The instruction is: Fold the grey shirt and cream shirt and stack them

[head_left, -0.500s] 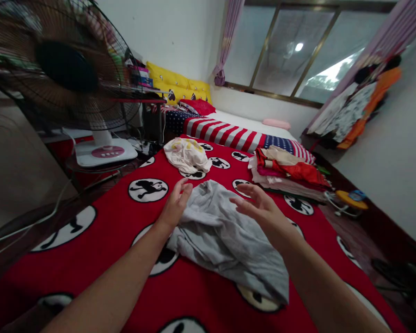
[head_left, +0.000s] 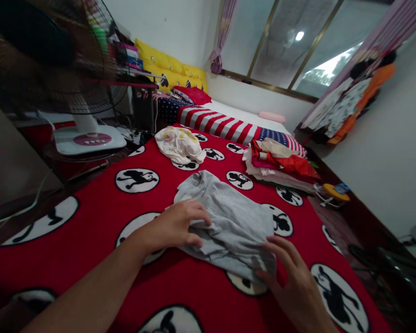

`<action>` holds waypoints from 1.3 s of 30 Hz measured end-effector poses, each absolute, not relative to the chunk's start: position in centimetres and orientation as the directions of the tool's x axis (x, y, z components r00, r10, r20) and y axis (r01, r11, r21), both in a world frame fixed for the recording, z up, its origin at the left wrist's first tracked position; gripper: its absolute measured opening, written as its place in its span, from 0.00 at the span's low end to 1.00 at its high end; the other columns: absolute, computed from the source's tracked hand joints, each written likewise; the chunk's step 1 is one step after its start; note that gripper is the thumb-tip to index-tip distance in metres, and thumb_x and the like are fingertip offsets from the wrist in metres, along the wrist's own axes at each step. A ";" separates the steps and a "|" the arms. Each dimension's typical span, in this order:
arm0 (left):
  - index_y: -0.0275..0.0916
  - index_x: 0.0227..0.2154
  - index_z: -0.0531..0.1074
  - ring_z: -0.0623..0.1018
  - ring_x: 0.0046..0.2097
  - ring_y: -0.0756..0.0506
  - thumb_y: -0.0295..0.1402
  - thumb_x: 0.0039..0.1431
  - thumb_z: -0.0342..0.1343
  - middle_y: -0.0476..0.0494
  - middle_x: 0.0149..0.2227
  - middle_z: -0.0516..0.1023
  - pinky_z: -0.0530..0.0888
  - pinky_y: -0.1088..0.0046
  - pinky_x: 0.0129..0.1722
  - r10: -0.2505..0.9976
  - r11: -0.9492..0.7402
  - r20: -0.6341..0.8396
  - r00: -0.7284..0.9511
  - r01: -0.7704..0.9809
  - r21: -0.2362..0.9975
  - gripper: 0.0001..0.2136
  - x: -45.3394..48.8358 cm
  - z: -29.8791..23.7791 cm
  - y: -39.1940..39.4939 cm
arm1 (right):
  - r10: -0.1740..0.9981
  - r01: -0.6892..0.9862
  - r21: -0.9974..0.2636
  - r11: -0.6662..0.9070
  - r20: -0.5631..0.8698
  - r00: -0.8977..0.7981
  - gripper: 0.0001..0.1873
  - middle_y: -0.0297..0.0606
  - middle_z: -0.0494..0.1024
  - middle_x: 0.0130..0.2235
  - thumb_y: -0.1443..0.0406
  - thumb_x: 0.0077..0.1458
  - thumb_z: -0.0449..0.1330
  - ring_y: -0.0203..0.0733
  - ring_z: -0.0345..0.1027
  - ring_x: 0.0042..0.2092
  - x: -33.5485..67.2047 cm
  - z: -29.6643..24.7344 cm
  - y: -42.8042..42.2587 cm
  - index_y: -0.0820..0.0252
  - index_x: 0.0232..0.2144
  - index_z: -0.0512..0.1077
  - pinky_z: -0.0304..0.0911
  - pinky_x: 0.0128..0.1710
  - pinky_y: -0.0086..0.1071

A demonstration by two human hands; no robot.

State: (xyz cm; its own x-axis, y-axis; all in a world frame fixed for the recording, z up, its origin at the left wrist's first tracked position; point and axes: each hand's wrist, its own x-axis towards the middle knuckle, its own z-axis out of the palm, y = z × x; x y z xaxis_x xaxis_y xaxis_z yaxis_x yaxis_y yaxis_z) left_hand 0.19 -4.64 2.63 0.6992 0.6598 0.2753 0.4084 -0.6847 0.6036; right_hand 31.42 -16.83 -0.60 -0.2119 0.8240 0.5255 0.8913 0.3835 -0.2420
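Note:
A crumpled grey garment (head_left: 229, 217) lies on a red blanket with black-and-white monkey circles (head_left: 90, 259). My left hand (head_left: 175, 226) rests on the garment's left side, fingers curled and pinching a fold of the grey cloth. My right hand (head_left: 293, 282) sits at the garment's near right corner, fingers bent onto its edge and gripping the cloth.
A cream bundle of cloth (head_left: 178, 144) lies farther back on the blanket. A stack of folded clothes (head_left: 280, 169) sits at the right. A standing fan (head_left: 55, 60) is at the left. A striped flag cover (head_left: 229, 127) lies behind; clothes (head_left: 350, 104) hang on the right wall.
Both hands have come down from hovering over the grey garment onto it; the left now pinches its left side, the right has dropped to the near right corner.

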 end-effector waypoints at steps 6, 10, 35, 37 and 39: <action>0.42 0.40 0.76 0.73 0.48 0.44 0.20 0.47 0.60 0.45 0.47 0.73 0.68 0.69 0.50 0.698 -0.691 0.240 0.674 0.546 0.474 0.16 -0.9 2.3 -4.6 | 0.803 0.923 -0.145 0.355 0.553 -0.222 0.07 0.42 0.72 0.43 0.64 0.56 0.60 0.45 0.70 0.42 32.3 -2.4 -18.2 0.55 0.39 0.71 0.68 0.39 0.39; 0.41 0.35 0.77 0.75 0.44 0.45 0.21 0.52 0.53 0.45 0.40 0.76 0.70 0.71 0.45 0.703 -0.696 0.241 0.669 0.578 0.425 0.12 -1.8 2.1 -4.3 | 0.856 0.884 -0.271 0.382 0.464 -0.228 0.02 0.39 0.72 0.39 0.66 0.57 0.59 0.41 0.70 0.39 32.3 -1.7 -17.8 0.55 0.31 0.71 0.68 0.37 0.34; 0.38 0.46 0.76 0.77 0.46 0.43 0.28 0.55 0.58 0.39 0.46 0.77 0.70 0.70 0.46 0.425 -0.868 0.237 0.874 0.318 0.383 0.15 12.8 6.5 -1.3 | 0.833 0.744 -0.445 0.498 0.482 -0.270 0.08 0.40 0.73 0.41 0.74 0.58 0.54 0.39 0.68 0.42 30.6 -1.8 -19.8 0.57 0.34 0.68 0.66 0.39 0.31; 0.36 0.51 0.72 0.75 0.48 0.41 0.32 0.56 0.59 0.35 0.49 0.75 0.70 0.68 0.47 0.440 -0.875 0.266 0.858 0.342 0.343 0.19 16.6 5.3 -0.1 | 0.839 0.738 -0.462 0.492 0.479 -0.259 0.08 0.40 0.73 0.40 0.74 0.58 0.54 0.40 0.67 0.41 30.5 -1.9 -19.7 0.57 0.34 0.68 0.65 0.38 0.32; 0.34 0.51 0.71 0.74 0.49 0.38 0.39 0.56 0.59 0.32 0.49 0.74 0.70 0.65 0.47 0.460 -0.873 0.255 0.850 0.380 0.307 0.22 19.5 3.9 1.1 | 0.841 0.730 -0.478 0.488 0.481 -0.246 0.09 0.40 0.73 0.41 0.75 0.58 0.53 0.40 0.67 0.42 30.5 -2.0 -19.7 0.57 0.34 0.68 0.65 0.38 0.32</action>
